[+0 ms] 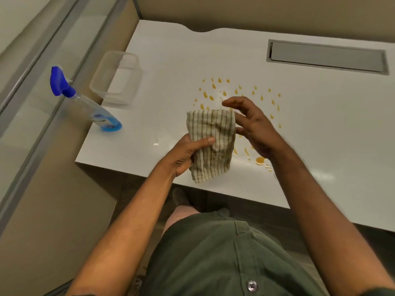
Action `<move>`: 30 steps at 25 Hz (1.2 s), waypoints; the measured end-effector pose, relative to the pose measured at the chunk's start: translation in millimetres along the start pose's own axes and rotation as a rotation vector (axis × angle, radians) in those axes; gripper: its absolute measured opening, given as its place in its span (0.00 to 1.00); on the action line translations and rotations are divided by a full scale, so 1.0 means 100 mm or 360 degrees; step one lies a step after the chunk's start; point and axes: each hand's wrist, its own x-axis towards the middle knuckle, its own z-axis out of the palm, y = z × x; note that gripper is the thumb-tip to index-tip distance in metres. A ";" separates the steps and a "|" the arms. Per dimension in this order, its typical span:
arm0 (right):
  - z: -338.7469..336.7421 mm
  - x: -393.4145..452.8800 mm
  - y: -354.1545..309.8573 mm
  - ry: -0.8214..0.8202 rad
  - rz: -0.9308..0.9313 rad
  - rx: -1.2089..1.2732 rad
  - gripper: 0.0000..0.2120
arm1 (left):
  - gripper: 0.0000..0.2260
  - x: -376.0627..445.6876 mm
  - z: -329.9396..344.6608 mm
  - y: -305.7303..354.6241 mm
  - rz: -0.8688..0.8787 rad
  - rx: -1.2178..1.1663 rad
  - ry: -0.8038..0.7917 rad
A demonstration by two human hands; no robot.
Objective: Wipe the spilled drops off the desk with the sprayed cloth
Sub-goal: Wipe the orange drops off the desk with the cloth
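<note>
White desk (171, 60), amber drops (213, 92) — left hand (188, 154) grips striped cloth (211, 144).

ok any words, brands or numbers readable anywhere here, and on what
Spray bottle: it carries a label with a white patch, but the print is too blurred to read.
Striped cloth, clear container, desk, grey cable flap: no text visible.
Nothing legible in this view.

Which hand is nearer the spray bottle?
Left. The left hand, gripping the cloth, sits just right of the spray bottle; the right hand is farther right, beyond the cloth.
</note>
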 end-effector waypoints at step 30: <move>1.17 0.60 1.77 -0.0044 -0.0074 -0.2083 0.32 | 0.17 0.56 -1.08 -0.36 0.0289 0.1580 0.1048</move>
